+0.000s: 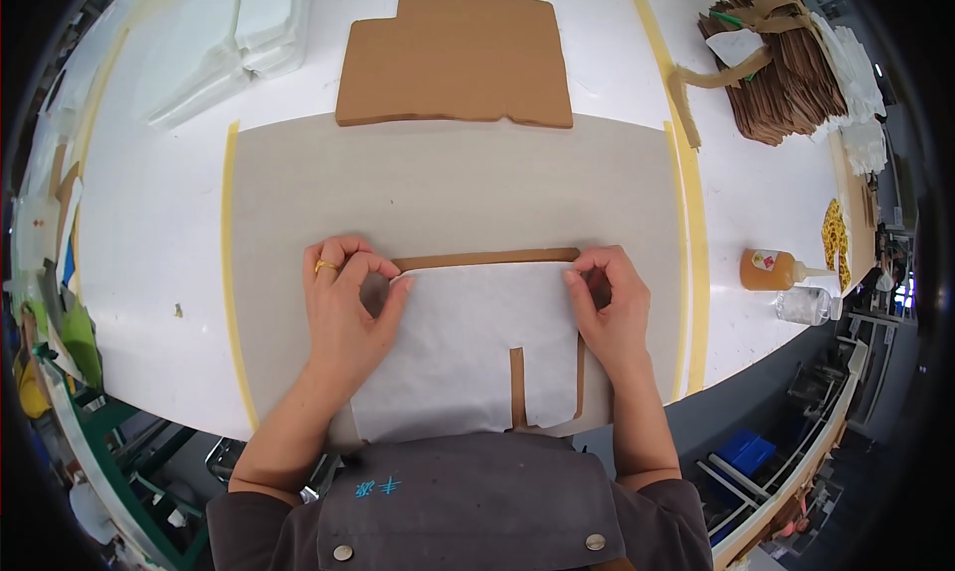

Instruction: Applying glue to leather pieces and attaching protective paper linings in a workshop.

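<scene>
My left hand (343, 307) has thumb and forefinger closed to a narrow pinch, right on the upper left corner of the white sheet (448, 342); my right hand (619, 307) mirrors it, finger and thumb nipped together at the upper right corner. So the sheet hangs between my fingers at its far edge and spreads back toward me, its near side reaching my dark apron (468, 501). Just under it, a brown panel (487, 258) peeks out as a strip along the far edge, down the right side, and through a narrow slot near my right wrist. All of that sits on the grey mat (448, 183). Out ahead, another brown piece (458, 64), notched at one corner, overlaps the mat's far edge on the white bench (149, 273). Off right, an amber bottle (768, 270) lies beside a clear bottle (802, 306), with a brown stack (786, 89) beyond.
</scene>
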A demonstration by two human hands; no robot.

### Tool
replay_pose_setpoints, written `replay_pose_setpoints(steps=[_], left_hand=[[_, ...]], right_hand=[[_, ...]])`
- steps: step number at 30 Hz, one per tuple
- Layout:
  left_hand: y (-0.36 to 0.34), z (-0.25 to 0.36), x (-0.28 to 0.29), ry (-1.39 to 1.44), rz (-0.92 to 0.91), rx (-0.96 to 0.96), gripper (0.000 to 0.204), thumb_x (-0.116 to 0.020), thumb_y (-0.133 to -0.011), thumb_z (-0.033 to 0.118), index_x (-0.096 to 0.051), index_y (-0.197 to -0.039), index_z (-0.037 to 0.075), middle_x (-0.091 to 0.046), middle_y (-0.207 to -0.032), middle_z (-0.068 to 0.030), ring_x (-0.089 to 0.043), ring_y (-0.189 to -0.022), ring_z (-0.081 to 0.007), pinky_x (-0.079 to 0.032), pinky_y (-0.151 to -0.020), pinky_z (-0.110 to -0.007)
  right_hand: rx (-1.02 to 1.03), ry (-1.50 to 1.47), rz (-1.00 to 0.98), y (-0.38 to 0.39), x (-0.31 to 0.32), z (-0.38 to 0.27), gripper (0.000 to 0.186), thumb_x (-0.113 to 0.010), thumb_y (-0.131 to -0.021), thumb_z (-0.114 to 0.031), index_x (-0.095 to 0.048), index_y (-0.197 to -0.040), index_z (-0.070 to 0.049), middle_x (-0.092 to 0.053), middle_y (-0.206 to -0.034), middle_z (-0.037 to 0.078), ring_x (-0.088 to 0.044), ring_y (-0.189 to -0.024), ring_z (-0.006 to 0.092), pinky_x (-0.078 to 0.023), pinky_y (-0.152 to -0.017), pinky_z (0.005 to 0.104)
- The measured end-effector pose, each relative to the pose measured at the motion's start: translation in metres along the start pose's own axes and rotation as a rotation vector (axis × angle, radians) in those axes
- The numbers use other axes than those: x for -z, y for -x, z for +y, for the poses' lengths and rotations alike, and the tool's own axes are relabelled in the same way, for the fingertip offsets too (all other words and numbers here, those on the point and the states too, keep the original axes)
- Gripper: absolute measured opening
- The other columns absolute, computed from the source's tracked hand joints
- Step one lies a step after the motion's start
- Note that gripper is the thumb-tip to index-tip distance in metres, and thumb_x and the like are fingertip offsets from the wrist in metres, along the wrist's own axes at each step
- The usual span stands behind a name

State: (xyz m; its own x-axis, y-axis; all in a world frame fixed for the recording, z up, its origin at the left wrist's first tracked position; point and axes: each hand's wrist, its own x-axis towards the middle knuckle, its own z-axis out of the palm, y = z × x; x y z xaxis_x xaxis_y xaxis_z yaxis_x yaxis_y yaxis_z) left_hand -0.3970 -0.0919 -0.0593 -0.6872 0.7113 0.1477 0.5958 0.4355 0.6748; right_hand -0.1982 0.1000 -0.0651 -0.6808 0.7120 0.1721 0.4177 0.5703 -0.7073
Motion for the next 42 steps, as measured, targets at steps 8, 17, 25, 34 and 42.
replay_pose_setpoints(steps=[8, 17, 25, 34, 42], left_hand=[[-0.002, -0.003, -0.003, -0.026, 0.025, -0.013, 0.023, -0.075, -0.074, 0.000, -0.063, -0.092, 0.008, -0.057, -0.107, -0.0091, -0.048, -0.106, -0.0293, -0.041, -0.090, -0.040], [0.034, 0.022, -0.011, -0.201, -0.438, -0.480, 0.068, -0.067, -0.087, 0.029, -0.043, -0.144, -0.001, -0.034, -0.155, -0.0206, -0.024, -0.146, -0.0441, -0.025, -0.116, -0.053], [0.050, 0.019, -0.011, -0.142, -0.429, -0.373, 0.093, -0.065, -0.086, 0.053, -0.030, -0.150, -0.005, -0.020, -0.159, -0.0279, -0.018, -0.148, -0.0465, -0.019, -0.117, -0.059], [0.049, 0.011, -0.002, -0.261, -0.449, -0.287, 0.110, -0.068, -0.079, 0.063, -0.022, -0.153, -0.005, -0.013, -0.160, -0.0307, -0.011, -0.149, -0.0476, -0.009, -0.116, -0.064], [0.053, 0.014, 0.001, -0.333, -0.469, -0.293, 0.113, -0.070, -0.077, 0.062, -0.019, -0.153, -0.005, -0.011, -0.160, -0.0323, -0.008, -0.149, -0.0485, -0.005, -0.114, -0.068]], right_hand=[[-0.175, -0.058, -0.001, -0.003, 0.000, -0.005, 0.025, -0.075, -0.082, -0.005, -0.063, -0.104, -0.006, -0.060, -0.082, 0.001, -0.051, -0.061, 0.0119, -0.045, -0.056, 0.0263], [0.349, 0.285, -0.243, 0.017, 0.012, -0.030, 0.051, -0.070, -0.085, -0.024, -0.056, -0.133, -0.010, -0.050, -0.143, 0.009, -0.050, -0.125, 0.0293, -0.036, -0.104, 0.0465], [0.335, 0.472, -0.607, 0.032, 0.010, -0.024, 0.076, -0.060, -0.086, -0.056, -0.044, -0.150, -0.019, -0.029, -0.161, 0.009, -0.020, -0.150, 0.0321, -0.007, -0.118, 0.0602], [0.274, 0.483, -0.637, 0.028, 0.012, -0.027, 0.083, -0.053, -0.086, -0.067, -0.037, -0.153, -0.019, -0.021, -0.163, 0.013, -0.013, -0.152, 0.0335, -0.005, -0.118, 0.0616], [0.200, 0.489, -0.547, 0.042, 0.017, -0.023, 0.099, -0.055, -0.085, -0.068, -0.028, -0.154, -0.003, -0.016, -0.163, 0.021, -0.013, -0.152, 0.0340, -0.004, -0.117, 0.0623]])
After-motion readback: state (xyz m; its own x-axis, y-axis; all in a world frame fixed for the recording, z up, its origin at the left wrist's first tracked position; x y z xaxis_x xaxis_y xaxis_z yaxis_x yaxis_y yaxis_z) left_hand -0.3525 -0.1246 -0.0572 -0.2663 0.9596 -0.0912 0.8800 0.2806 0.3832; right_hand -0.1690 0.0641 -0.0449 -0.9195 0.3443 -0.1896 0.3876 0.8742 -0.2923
